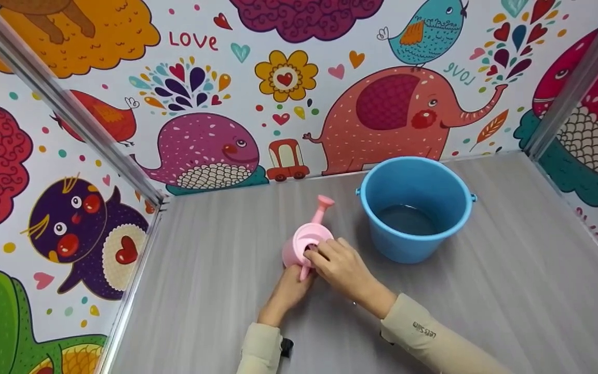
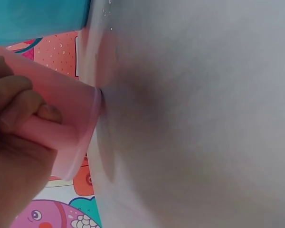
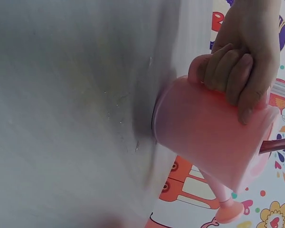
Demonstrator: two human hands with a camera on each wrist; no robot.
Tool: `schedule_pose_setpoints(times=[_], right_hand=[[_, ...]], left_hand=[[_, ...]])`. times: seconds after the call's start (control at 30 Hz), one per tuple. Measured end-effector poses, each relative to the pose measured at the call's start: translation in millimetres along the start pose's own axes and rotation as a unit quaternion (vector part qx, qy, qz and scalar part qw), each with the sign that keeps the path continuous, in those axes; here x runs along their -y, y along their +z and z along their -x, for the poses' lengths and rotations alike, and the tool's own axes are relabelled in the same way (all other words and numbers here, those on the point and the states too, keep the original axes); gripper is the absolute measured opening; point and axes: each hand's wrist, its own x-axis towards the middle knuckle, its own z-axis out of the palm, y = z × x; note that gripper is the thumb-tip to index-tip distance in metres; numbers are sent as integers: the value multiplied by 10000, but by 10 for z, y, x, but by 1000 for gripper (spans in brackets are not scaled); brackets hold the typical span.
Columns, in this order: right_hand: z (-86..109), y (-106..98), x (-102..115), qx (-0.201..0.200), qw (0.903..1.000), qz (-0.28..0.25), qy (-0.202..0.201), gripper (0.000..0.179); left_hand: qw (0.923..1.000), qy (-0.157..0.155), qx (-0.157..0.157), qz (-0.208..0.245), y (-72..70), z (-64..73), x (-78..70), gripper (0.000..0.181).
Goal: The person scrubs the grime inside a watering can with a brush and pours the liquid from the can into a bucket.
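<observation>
While the left hand wraps its curled fingers round the handle of a pink plastic watering can, the right hand bends its fingers at the can's mouth. A slim, dark reddish rod juts from that opening; whether the right fingers pinch it, I cannot tell. The can is at the grey wood-grain worktop, left of a round blue plastic bucket, spout pointing away from the person.
</observation>
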Motion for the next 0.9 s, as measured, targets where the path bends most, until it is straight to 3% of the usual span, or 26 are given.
schedule_pose_setpoints(times=[0.3, 0.47, 0.6, 0.9], right_hand=[[10, 6, -29, -6, 9996, 202, 197, 36], [19, 72, -65, 201, 9983, 301, 453, 29], [61, 147, -81, 330, 9971, 342, 597, 27], [74, 181, -92, 150, 9983, 332, 446, 26]], left_hand=[[9993, -253, 122, 243, -14, 16, -23, 41], [9993, -256, 40, 273, 2, 16, -28, 28], [9995, -194, 1, 233, 17, 6, -30, 28], [9984, -417, 66, 364, 5, 9, -43, 32]])
